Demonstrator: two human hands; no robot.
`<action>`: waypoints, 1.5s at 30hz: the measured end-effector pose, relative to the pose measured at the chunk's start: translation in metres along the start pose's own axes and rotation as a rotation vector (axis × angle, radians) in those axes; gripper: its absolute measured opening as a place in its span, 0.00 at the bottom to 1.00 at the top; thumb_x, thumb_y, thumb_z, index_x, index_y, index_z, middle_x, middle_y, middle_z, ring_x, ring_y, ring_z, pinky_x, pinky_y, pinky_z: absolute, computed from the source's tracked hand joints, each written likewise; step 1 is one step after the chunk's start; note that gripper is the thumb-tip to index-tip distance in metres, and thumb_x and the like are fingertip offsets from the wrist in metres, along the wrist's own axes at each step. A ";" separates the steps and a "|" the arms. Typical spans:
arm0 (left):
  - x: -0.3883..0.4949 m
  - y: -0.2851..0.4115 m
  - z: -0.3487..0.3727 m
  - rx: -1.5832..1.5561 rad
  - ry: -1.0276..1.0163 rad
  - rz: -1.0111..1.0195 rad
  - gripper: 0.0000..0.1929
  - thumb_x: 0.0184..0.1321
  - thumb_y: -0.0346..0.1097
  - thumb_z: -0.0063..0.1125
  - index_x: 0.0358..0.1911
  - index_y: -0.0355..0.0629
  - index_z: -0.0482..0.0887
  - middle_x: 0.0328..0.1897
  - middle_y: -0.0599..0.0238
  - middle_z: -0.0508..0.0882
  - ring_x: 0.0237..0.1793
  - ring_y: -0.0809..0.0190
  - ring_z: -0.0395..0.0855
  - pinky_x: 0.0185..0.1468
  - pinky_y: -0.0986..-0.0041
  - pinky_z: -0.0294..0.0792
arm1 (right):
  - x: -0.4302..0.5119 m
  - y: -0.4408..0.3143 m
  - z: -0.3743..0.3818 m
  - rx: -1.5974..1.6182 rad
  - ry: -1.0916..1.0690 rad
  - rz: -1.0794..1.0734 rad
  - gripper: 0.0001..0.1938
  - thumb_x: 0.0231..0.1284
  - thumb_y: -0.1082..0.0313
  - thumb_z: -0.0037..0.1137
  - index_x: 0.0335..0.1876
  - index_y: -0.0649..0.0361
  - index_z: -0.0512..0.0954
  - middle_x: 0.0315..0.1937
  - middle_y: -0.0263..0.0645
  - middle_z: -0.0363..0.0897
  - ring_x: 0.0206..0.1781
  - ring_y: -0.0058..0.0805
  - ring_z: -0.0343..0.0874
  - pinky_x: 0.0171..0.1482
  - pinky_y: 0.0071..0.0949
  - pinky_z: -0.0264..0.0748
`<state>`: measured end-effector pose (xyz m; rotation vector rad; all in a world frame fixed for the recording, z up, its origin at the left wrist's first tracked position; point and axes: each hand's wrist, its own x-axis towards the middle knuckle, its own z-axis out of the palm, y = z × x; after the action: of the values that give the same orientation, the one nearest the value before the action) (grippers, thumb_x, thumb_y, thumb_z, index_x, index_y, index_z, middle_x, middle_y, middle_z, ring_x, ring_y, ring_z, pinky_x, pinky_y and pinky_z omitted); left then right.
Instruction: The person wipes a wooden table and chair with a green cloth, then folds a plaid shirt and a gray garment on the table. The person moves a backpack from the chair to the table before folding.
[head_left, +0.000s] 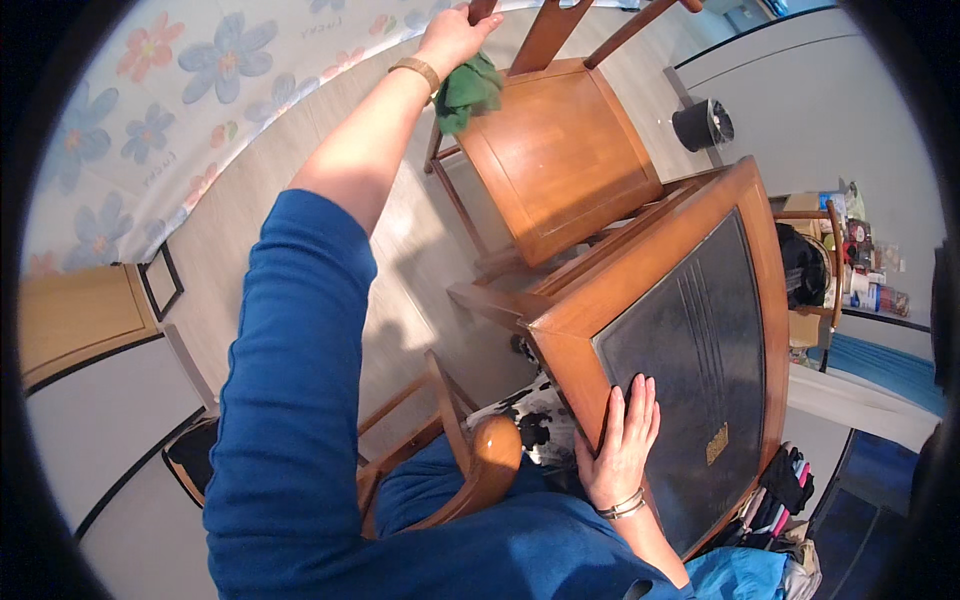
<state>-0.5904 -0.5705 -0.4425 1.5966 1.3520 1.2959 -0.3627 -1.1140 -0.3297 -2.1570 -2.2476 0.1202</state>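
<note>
At the top of the view my left hand (455, 36) is at the back post (481, 9) of a wooden chair, its thumb to one side of the post. A crumpled green cloth (469, 91) hangs from under this hand, over the corner of the chair's wooden seat (559, 154). Part of the grip is hidden. My right hand (621, 442) lies flat on a wood-framed table with a dark inset top (686, 322), holding nothing. Its thumb is by the wooden edge and its fingertips touch the dark panel.
A wooden armchair's curved armrest (495, 450) is close to my body. A flowered cloth (225, 60) hangs at the upper left. Beyond the chair stands a black bin (703, 124). Folded clothes (776, 495) are piled past the table, and another chair (832, 262) stands behind it.
</note>
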 end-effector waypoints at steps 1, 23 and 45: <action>-0.003 0.000 -0.003 -0.001 -0.025 -0.014 0.20 0.65 0.49 0.63 0.47 0.37 0.86 0.34 0.49 0.88 0.34 0.52 0.86 0.41 0.61 0.76 | 0.001 -0.001 0.000 -0.015 -0.008 0.011 0.48 0.45 0.67 0.73 0.77 0.58 0.59 0.78 0.63 0.51 0.80 0.65 0.51 0.76 0.63 0.49; -0.155 -0.038 0.155 0.155 -0.265 0.165 0.21 0.60 0.25 0.51 0.58 0.37 0.82 0.68 0.42 0.76 0.66 0.41 0.75 0.72 0.58 0.66 | 0.000 0.000 0.003 0.021 0.001 -0.002 0.48 0.38 0.68 0.73 0.74 0.58 0.64 0.78 0.63 0.51 0.80 0.65 0.50 0.74 0.65 0.49; -0.243 -0.059 0.053 0.585 -0.358 0.319 0.09 0.54 0.27 0.59 0.40 0.42 0.84 0.42 0.55 0.82 0.49 0.44 0.77 0.57 0.56 0.72 | 0.002 0.001 0.005 0.103 0.023 0.005 0.48 0.44 0.62 0.75 0.77 0.53 0.62 0.78 0.61 0.51 0.81 0.61 0.48 0.74 0.64 0.49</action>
<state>-0.5509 -0.7851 -0.5751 2.3896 1.3495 0.7435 -0.3619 -1.1126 -0.3345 -2.1017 -2.1730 0.2049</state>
